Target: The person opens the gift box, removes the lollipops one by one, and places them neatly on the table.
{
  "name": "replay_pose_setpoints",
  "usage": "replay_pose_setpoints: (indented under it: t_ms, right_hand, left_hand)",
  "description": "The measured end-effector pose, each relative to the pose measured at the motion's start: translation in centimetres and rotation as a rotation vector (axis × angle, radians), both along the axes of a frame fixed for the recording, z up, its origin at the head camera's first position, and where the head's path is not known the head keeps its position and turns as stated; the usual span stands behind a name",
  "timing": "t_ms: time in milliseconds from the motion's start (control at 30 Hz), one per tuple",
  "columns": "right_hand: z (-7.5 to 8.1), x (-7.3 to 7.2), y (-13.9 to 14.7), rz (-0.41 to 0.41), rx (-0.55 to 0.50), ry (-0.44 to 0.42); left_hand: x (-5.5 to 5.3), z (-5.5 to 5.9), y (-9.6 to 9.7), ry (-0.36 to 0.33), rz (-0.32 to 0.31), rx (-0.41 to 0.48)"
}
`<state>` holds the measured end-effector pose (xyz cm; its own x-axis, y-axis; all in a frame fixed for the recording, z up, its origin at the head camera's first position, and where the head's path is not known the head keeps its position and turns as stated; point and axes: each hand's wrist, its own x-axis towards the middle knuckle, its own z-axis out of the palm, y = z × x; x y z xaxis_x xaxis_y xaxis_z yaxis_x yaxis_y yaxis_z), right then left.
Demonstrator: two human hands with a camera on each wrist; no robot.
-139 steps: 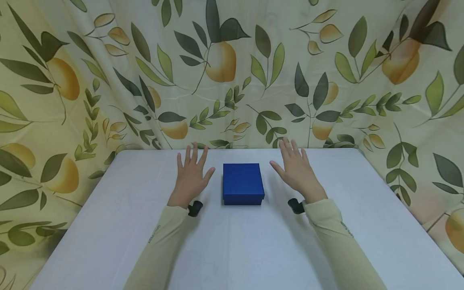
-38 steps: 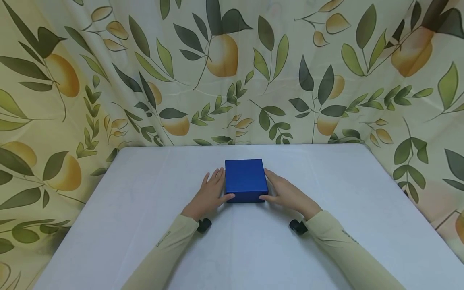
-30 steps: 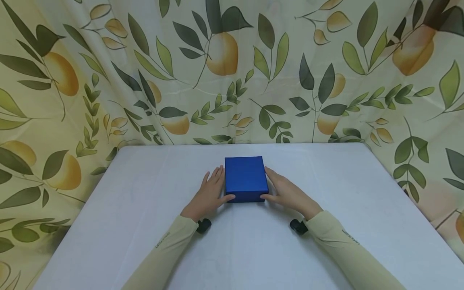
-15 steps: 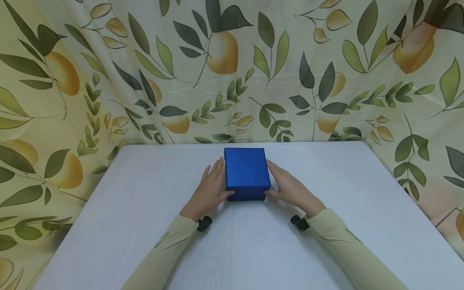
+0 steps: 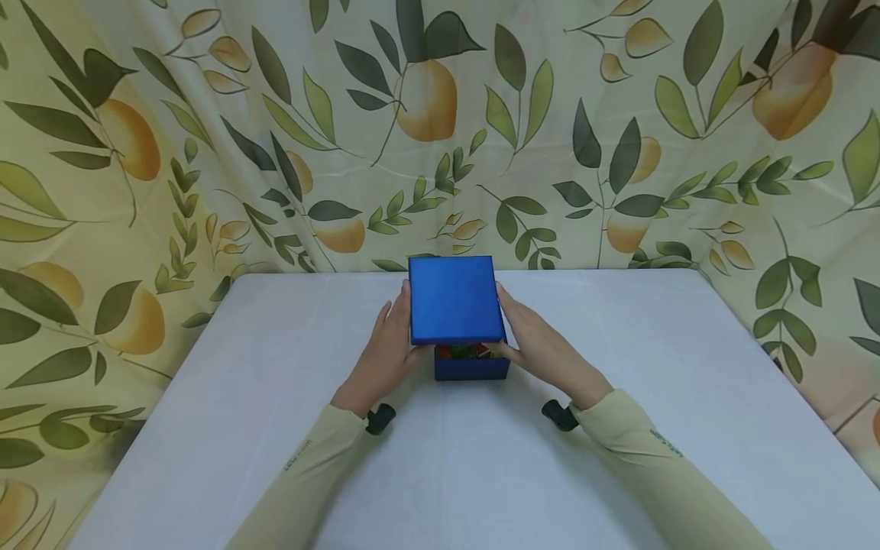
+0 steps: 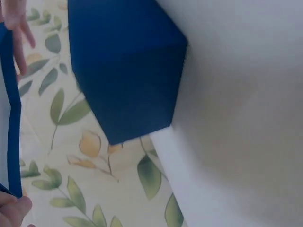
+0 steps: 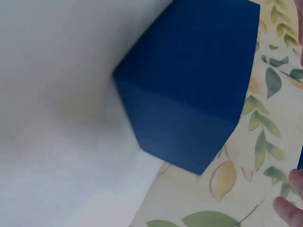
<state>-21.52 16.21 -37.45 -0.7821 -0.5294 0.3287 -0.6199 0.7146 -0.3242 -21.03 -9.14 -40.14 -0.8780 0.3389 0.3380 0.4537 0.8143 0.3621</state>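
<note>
Fabric curtain [image 5: 605,92], fruit-printed, hangs beyond the fingertips; the white-covered table [image 5: 447,473] spreads beneath them. The left hand [image 5: 380,347] and right hand [image 5: 548,347] grip a blue box lid [image 5: 452,299] between them, fingers along its sides, thumbs towards its near corners. It looks light, stiff card, perhaps slick: best held by opposite walls, gently. Below the fingers sits the blue box base [image 5: 471,370], its colourful contents [image 5: 470,352] too small for me to identify.

We see a square blue lid [image 5: 452,300] raised above its blue box [image 5: 471,370] (colourful contents [image 5: 469,351] showing), near frame centre.
</note>
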Motion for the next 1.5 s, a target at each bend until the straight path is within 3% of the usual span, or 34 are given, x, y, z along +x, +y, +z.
replay_pose_setpoints:
  t_ms: [167,300,433,533,600,667,767,967,1100,1300,1500]
  right_hand:
    - [0.8,0.0,-1.7,0.021,-0.024,0.088]
    - [1.4,-0.3,-3.1,0.02,-0.035,0.212]
    - [1.7,-0.8,-4.3,0.033,-0.076,0.311]
    - [2.1,-1.1,-5.2,0.047,-0.115,0.329]
    - [2.6,-1.3,-6.0,0.054,-0.152,0.285]
    - [3.0,-1.6,-6.9,0.049,-0.191,0.186]
    - [3.5,-2.1,-8.4,0.024,-0.285,-0.044]
    - [2.9,-3.6,-11.2,-0.038,-0.459,-0.463]
    - [1.9,-4.2,-13.1,-0.102,-0.544,-0.644]
    - [0.1,-4.5,-15.6,-0.209,-0.625,-0.907]
    - [-1.5,-4.4,-17.3,-0.267,-0.662,-1.052]
  left_hand:
    - [0.4,0.2,-1.6,0.081,0.044,0.031]
    - [0.9,0.6,-3.0,0.141,0.073,0.071]
    - [1.2,1.2,-5.0,0.258,0.079,0.043]
    - [1.2,1.8,-6.6,0.313,0.082,0.039]
    - [1.2,2.3,-7.5,0.29,0.087,0.071]
    - [1.1,2.8,-8.4,0.216,0.104,0.131]
    - [1.0,3.5,-9.5,0.07,0.142,0.236]
    - [0.1,3.9,-11.5,-0.214,0.244,0.456]
    - [-0.6,3.3,-12.8,-0.36,0.297,0.562]
    - [-0.4,1.8,-14.7,-0.552,0.353,0.675]
    - [-0.4,0.4,-16.5,-0.793,0.382,0.803]
